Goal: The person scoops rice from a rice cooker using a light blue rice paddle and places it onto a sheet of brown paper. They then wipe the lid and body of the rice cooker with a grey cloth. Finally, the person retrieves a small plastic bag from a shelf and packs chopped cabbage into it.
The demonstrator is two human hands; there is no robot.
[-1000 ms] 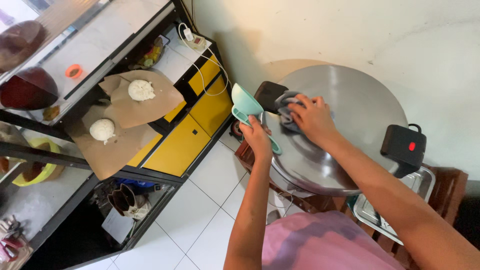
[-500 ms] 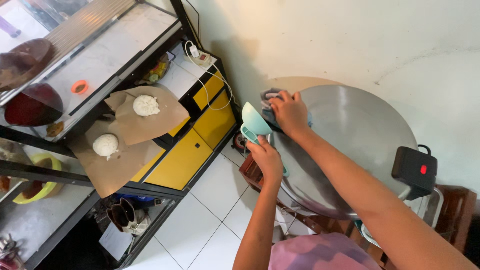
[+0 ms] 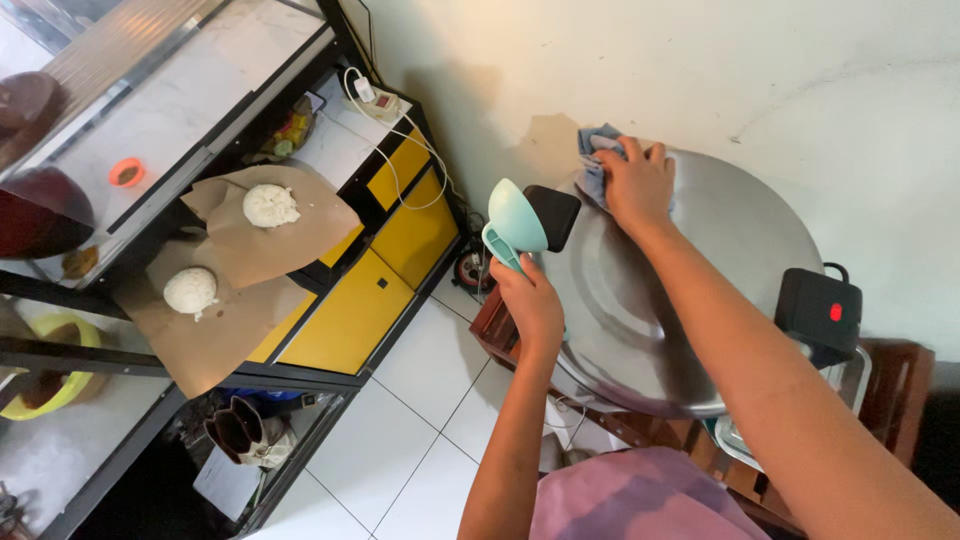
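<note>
White tiled floor [image 3: 400,420], pale plaster wall [image 3: 700,70] behind – person stands at a big round steel griddle plate [image 3: 650,300] sitting on a dark wooden stand [image 3: 500,335].

Right hand [image 3: 638,185] is pressed flat on a blue-grey cloth [image 3: 597,160] at the plate's far edge by the wall; fingers spread over it, cloth bunched under the palm and touching the steel.

Left hand [image 3: 530,300] is closed around the handle of a teal scoop [image 3: 512,222], bowl end up and tilted toward the wall, held just off the plate's rim. Black handle block [image 3: 552,215] sits right behind the scoop bowl.

Black box with a red lit switch [image 3: 818,312] sits at the plate's right edge.

Off to the left – black metal-framed counter [image 3: 180,90] with yellow cabinet doors [image 3: 360,300]. Two sheets of brown paper [image 3: 240,270] hang over its edge, each with a white dough ball [image 3: 270,205]. Small orange ring [image 3: 126,173] on the counter top, white power strip [image 3: 375,100] with cable at the back corner. Yellow bowl [image 3: 40,400] on the low shelf.
</note>
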